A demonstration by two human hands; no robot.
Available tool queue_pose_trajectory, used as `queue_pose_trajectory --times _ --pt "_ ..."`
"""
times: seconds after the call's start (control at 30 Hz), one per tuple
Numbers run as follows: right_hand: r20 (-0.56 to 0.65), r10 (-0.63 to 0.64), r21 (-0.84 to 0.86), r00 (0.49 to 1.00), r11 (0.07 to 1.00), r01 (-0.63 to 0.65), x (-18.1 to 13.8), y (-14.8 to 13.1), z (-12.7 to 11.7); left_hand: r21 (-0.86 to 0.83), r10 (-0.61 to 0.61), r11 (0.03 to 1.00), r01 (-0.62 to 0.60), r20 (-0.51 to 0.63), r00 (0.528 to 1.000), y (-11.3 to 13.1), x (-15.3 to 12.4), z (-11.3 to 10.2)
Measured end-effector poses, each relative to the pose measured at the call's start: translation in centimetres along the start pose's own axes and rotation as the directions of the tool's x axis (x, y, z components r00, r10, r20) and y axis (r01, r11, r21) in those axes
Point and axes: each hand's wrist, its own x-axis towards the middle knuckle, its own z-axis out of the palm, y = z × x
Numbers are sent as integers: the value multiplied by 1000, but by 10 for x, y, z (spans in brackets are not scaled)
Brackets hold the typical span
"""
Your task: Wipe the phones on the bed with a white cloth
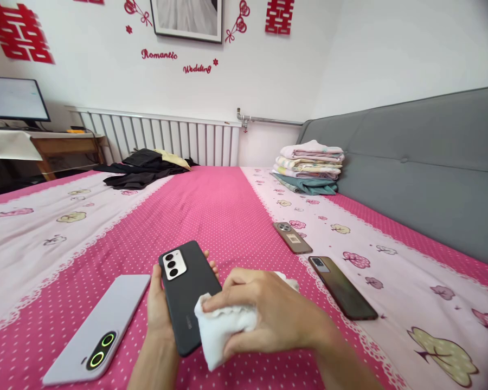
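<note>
A black smartphone (193, 284) rests in my left hand (160, 309), its back and silver camera block facing up. The fingers of that hand wrap round both long edges. My right hand (268, 309) grips a folded white cloth (213, 338), which lies against the lower right part of the phone's back and hides that corner. To the left, a pale lilac phone (106, 319) with two green-ringed lenses lies on the bed. On the right lie a brown-green phone (345, 290) and a smaller bronze phone (295, 238) with a round camera and a label, all backs up.
A pink dotted bedspread (203, 200) covers the bed. Folded bedding (309, 165) is stacked by the grey headboard (410, 162). Dark clothes (140, 168) lie at the far left edge, before a white radiator (166, 135). A monitor (16, 100) stands on a desk (61, 143).
</note>
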Motion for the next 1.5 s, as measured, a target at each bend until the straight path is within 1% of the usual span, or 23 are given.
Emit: queue_pose_trajectory --times 0.1,0.23,0.33,0.4,0.6,0.73,0.83,0.93,1.1,1.23,1.4,1.5 --pt "-32 47 9 998 999 -47 -1 2 -7 -21 3 1000 -1 112 994 2 2 -7" --pt "-75 65 79 995 995 -59 -1 3 -11 -17 -34 999 41 269 963 1 2 -9" --pt "-102 58 117 993 992 -46 0 4 -11 -12 -70 997 79 339 938 0 -1 -6" --pt "-130 75 117 989 991 -59 2 5 -10 -11 -93 994 104 363 927 -2 -2 -2" --pt "-290 170 115 942 983 -142 5 7 -8 -56 -137 984 168 359 923 -11 0 1" --pt "-364 195 118 911 980 -163 7 9 -6 -51 -161 980 193 373 914 -14 3 0" --pt "-416 213 104 884 977 -186 9 9 -4 -65 -159 979 196 366 917 -16 1 4" --pt "-471 241 79 849 970 -232 10 10 -2 -65 -173 976 206 336 926 -20 -2 10" --pt "-571 250 36 782 959 -281 12 14 -3 -30 -257 960 279 298 919 -28 -5 16" --pt "-616 256 5 745 947 -321 12 16 -5 -36 -271 956 292 275 922 -32 -4 17" --pt "-669 269 -18 693 926 -376 12 17 -6 -16 -316 944 330 241 918 -38 -4 18" --pt "-693 255 -60 675 911 -407 12 18 -6 -9 -333 939 343 219 917 -42 -5 22"
